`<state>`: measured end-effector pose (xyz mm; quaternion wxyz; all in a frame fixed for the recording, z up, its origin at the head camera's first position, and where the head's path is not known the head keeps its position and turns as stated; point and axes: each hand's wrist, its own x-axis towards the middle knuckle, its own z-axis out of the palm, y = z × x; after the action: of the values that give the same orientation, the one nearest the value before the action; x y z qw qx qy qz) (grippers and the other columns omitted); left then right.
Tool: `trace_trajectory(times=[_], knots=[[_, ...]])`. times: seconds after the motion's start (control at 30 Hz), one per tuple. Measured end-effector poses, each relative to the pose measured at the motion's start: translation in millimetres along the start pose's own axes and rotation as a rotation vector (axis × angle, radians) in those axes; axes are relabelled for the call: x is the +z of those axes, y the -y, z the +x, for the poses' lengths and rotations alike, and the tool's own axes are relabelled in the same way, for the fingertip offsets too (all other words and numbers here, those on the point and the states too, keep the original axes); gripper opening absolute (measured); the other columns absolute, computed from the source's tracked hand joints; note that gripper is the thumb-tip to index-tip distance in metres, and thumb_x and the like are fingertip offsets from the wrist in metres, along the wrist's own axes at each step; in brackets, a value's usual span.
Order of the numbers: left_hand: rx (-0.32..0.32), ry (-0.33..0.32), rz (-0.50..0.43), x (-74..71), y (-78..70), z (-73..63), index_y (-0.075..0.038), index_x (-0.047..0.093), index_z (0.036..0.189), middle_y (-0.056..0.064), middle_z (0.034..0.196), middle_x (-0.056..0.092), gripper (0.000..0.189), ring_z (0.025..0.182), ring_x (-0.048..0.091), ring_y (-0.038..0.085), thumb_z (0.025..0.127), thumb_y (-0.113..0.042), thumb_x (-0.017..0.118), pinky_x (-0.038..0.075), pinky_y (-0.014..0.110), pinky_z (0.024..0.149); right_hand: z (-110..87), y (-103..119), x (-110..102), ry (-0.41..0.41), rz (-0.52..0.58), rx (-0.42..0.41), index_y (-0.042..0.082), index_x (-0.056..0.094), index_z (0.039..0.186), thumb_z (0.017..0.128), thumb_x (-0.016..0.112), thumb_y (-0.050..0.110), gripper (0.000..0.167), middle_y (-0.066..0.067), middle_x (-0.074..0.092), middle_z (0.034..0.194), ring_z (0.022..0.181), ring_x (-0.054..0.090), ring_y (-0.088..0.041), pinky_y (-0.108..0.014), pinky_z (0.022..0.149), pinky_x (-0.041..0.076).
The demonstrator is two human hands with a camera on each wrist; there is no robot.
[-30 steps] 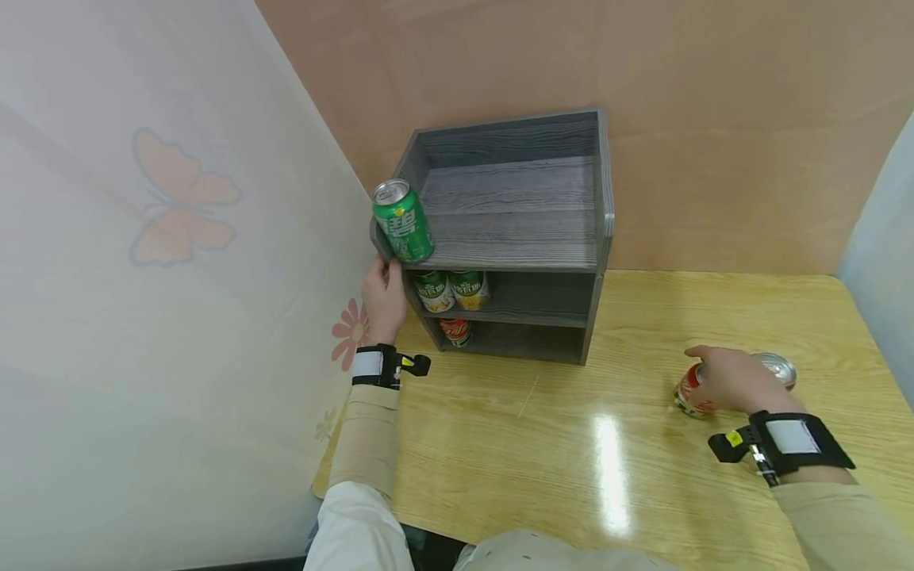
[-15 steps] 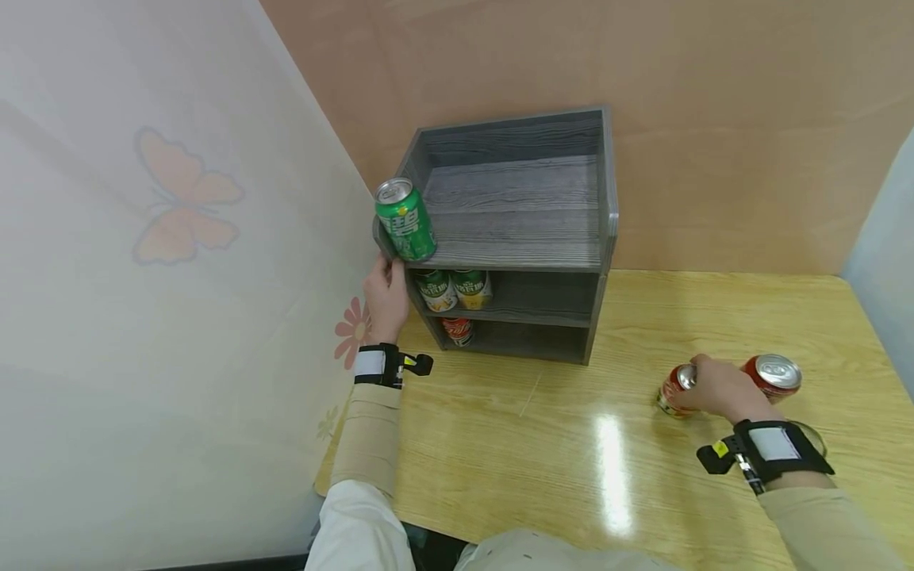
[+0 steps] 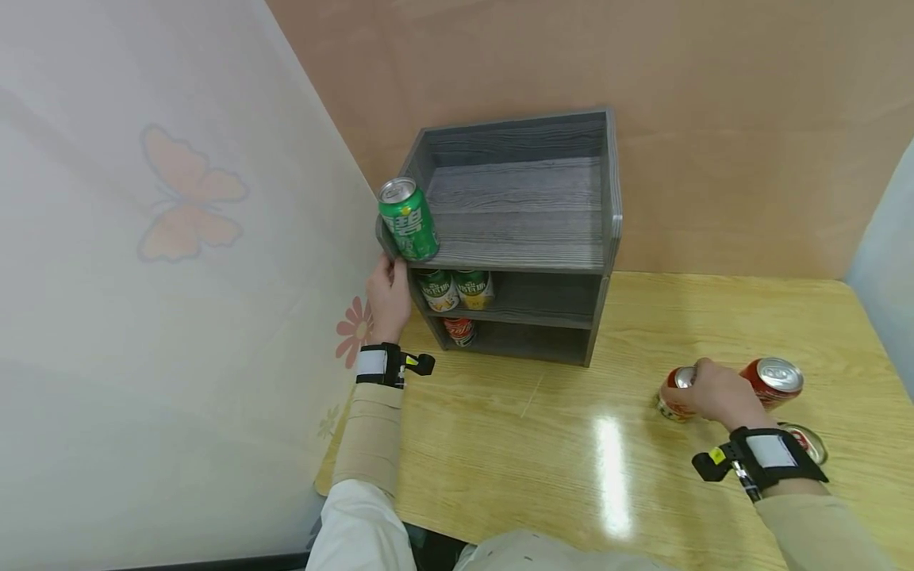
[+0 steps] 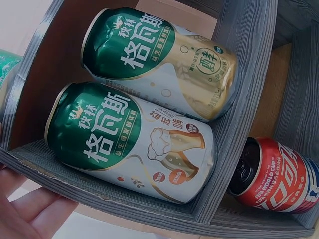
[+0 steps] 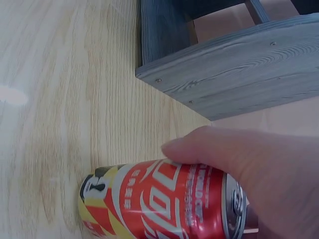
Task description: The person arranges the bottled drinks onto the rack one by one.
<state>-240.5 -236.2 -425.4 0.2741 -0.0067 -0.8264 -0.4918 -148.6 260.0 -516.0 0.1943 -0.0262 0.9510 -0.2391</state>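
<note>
My right hand grips a red soda can standing on the table; the right wrist view shows the thumb along the side of this red and yellow soda can. My left hand holds the left side panel of the grey wooden shelf, fingers against its outer face. Just above that hand, a green soda can stands at the top tier's front left corner. Two green-topped cans sit side by side in the middle tier. In the bottom tier is one red can.
Beside my right hand stands another red can. A further can is partly hidden behind my right wrist. A white wall rises close on the left, and a brown backdrop stands behind the shelf.
My right hand has shifted a little left with the red can, exposing the can beside it and the one behind the wrist. My left hand stays at the shelf's side.
</note>
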Motion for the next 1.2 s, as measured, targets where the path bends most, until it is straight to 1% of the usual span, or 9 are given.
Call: trace_trajectory(times=[0.1, 0.23, 0.37, 0.53, 0.8, 0.9, 1.0, 1.13, 1.2], knots=[[0.001, -0.002, 0.003, 0.7, -0.1, 0.0, -0.004, 0.067, 0.117, 0.013, 0.122, 0.069, 0.032, 0.117, 0.063, 0.024, 0.109, -0.026, 0.045, 0.051, 0.044, 0.097, 1.9, -1.1, 3.0, -0.033, -0.002, -0.041, -0.022, 0.050, 0.111, 0.083, 0.078, 0.048, 0.081, -0.029, 0.063, 0.088, 0.073, 0.063, -0.037, -0.049, 0.058, 0.054], [-0.002, 0.001, 0.007, 1.7, -0.4, -0.5, -0.004, 0.067, 0.116, 0.013, 0.122, 0.069, 0.032, 0.116, 0.064, 0.025, 0.109, -0.027, 0.045, 0.051, 0.044, 0.097, -0.6, 2.6, 7.8, -0.055, 0.037, -0.086, -0.020, 0.051, 0.116, 0.079, 0.084, 0.041, 0.079, -0.031, 0.064, 0.094, 0.079, 0.065, -0.040, -0.050, 0.062, 0.055], [-0.007, 0.004, 0.009, 1.9, -1.6, -0.2, -0.005, 0.066, 0.116, 0.013, 0.120, 0.069, 0.031, 0.115, 0.064, 0.024, 0.109, -0.027, 0.045, 0.051, 0.043, 0.094, -2.9, 9.4, 17.6, -0.053, 0.143, -0.132, -0.017, 0.050, 0.122, 0.078, 0.087, 0.030, 0.074, -0.032, 0.064, 0.103, 0.087, 0.066, -0.040, -0.048, 0.066, 0.056], [0.001, 0.007, 0.008, 2.5, -1.3, 0.9, -0.005, 0.065, 0.110, 0.014, 0.111, 0.069, 0.030, 0.105, 0.065, 0.024, 0.109, -0.027, 0.045, 0.049, 0.041, 0.082, -3.5, 26.0, 35.7, -0.039, 0.270, -0.166, -0.012, 0.049, 0.128, 0.077, 0.089, 0.025, 0.074, -0.032, 0.062, 0.113, 0.095, 0.065, -0.041, -0.046, 0.071, 0.058], [-0.001, 0.003, -0.002, 0.4, 0.5, 0.8, -0.005, 0.066, 0.113, 0.013, 0.120, 0.069, 0.030, 0.117, 0.063, 0.024, 0.109, -0.026, 0.044, 0.051, 0.043, 0.096, 0.0, 62.3, 71.7, -0.062, 0.460, -0.205, -0.006, 0.049, 0.129, 0.076, 0.089, 0.017, 0.070, -0.030, 0.061, 0.116, 0.101, 0.064, -0.039, -0.038, 0.072, 0.057], [0.008, 0.002, 0.001, -0.2, 1.1, 1.1, -0.005, 0.064, 0.108, 0.014, 0.109, 0.069, 0.029, 0.112, 0.065, 0.023, 0.109, -0.026, 0.044, 0.051, 0.039, 0.087, 4.1, 74.2, 87.3, -0.068, 0.548, -0.212, -0.004, 0.045, 0.130, 0.078, 0.088, 0.013, 0.069, -0.031, 0.056, 0.122, 0.105, 0.063, -0.041, -0.037, 0.074, 0.058], [0.009, 0.002, 0.008, -0.5, 1.4, 0.8, -0.005, 0.062, 0.103, 0.016, 0.091, 0.063, 0.029, 0.094, 0.064, 0.024, 0.109, -0.027, 0.044, 0.044, 0.036, 0.073, 8.8, 85.7, 102.4, -0.075, 0.629, -0.217, -0.003, 0.040, 0.132, 0.081, 0.086, 0.010, 0.069, -0.031, 0.051, 0.128, 0.109, 0.063, -0.043, -0.036, 0.076, 0.058], [-0.006, 0.004, 0.009, -0.6, 1.0, -0.6, -0.005, 0.062, 0.102, 0.016, 0.084, 0.059, 0.030, 0.082, 0.059, 0.025, 0.109, -0.028, 0.044, 0.038, 0.035, 0.066, 15.5, 99.6, 116.1, -0.107, 0.671, -0.227, -0.003, 0.038, 0.134, 0.082, 0.085, 0.009, 0.071, -0.032, 0.051, 0.131, 0.112, 0.062, -0.044, -0.037, 0.078, 0.058], [-0.011, 0.002, 0.005, -0.6, 0.5, -1.1, -0.005, 0.063, 0.104, 0.015, 0.090, 0.063, 0.030, 0.088, 0.062, 0.024, 0.109, -0.028, 0.044, 0.042, 0.036, 0.069, 20.2, 105.5, 119.6, -0.142, 0.668, -0.236, -0.004, 0.038, 0.134, 0.082, 0.085, 0.008, 0.071, -0.033, 0.051, 0.130, 0.113, 0.061, -0.045, -0.040, 0.081, 0.057]])
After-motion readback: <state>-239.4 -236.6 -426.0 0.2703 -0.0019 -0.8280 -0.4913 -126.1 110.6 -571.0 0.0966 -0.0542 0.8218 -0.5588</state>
